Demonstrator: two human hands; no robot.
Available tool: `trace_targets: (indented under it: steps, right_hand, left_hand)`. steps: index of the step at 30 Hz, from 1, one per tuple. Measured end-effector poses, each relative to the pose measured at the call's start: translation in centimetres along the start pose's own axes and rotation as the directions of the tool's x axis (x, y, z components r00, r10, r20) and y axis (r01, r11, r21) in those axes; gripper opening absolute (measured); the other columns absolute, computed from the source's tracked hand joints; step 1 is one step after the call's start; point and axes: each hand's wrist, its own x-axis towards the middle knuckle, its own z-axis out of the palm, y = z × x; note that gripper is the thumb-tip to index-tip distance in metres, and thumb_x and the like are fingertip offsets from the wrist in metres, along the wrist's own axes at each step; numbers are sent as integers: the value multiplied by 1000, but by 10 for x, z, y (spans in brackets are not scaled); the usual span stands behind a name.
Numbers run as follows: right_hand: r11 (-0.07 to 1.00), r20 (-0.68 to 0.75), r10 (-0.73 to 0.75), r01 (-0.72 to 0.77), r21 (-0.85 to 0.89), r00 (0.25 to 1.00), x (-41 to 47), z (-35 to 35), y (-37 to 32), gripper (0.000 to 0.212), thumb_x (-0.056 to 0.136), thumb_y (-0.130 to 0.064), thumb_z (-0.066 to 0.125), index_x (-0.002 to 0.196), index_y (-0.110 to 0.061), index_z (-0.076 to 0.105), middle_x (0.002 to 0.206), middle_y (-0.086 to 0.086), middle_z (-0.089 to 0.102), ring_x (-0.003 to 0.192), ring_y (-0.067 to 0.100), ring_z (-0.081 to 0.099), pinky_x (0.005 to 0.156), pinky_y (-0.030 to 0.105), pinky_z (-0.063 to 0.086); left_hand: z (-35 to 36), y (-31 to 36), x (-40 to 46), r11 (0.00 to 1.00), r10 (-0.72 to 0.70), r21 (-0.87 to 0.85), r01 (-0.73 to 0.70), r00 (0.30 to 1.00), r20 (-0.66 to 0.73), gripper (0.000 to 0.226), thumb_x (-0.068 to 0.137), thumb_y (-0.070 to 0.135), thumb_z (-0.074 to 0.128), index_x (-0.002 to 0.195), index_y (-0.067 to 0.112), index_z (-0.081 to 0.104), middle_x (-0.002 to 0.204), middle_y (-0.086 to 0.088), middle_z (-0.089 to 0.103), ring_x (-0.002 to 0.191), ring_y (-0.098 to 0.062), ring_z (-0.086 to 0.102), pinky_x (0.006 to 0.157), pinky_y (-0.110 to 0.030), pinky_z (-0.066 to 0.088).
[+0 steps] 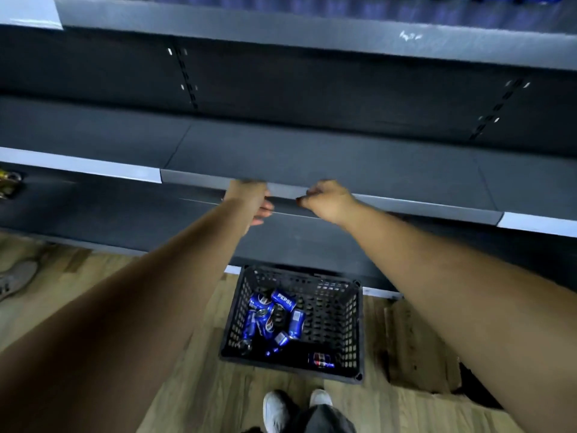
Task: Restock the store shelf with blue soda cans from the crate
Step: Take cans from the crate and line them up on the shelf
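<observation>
A black plastic crate point(358, 323) stands on the wooden floor below the shelves, with several blue soda cans point(282, 317) lying loose in it. Both my arms reach out to the front edge of the dark middle shelf point(312, 154), which is bare. My left hand point(254, 203) hangs at that edge with loosely curled fingers and holds nothing. My right hand point(329, 200) is just beside it, fingers curled in, with nothing visible in it. Blurred blue cans point(343, 3) line the top shelf.
A lower shelf point(125, 214) runs behind the crate. Flattened cardboard point(415, 348) lies on the floor to the crate's right. My white shoes point(274, 410) are in front of the crate. Another person's shoe point(15, 279) shows at far left, and yellow goods point(7, 182) sit on a left shelf.
</observation>
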Motion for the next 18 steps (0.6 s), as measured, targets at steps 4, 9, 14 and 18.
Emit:
trace_targets:
  steps: [4,9,14,18]
  right_hand:
    - [992,133,94,-103,66,987,18,18,39,17,89,-25,60,99,-12,56,98,9,55,92,23,56,73,27,37]
    - [958,176,217,-244,148,960,37,43,91,26,89,-26,62,109,-9,57,100,10,57,89,22,56,70,27,38]
    - [889,241,339,-393,236,910,45,74,134,23,90,-26,61,108,-12,56,108,10,62,89,24,60,75,29,42]
    - [874,282,374,-437,212,884,54,99,166,21,91,-27,59,108,-13,57,105,8,62,91,24,62,74,28,43]
  left_hand:
    - [4,-42,21,996,-84,1,84,994,-66,27,96,16,42,72,12,52,69,-7,55,60,-16,52,55,-25,38]
    - [13,-90,39,983,-142,102,151,986,-90,20,94,9,45,76,8,54,67,-9,55,57,-18,52,51,-23,34]
    - [22,-137,63,964,-103,236,123,990,-94,27,91,6,46,65,13,51,68,-12,54,59,-23,49,53,-25,32]
    - [33,-179,87,916,-158,358,181,983,-93,18,91,14,49,74,9,53,88,-24,64,81,-34,62,64,-32,37]
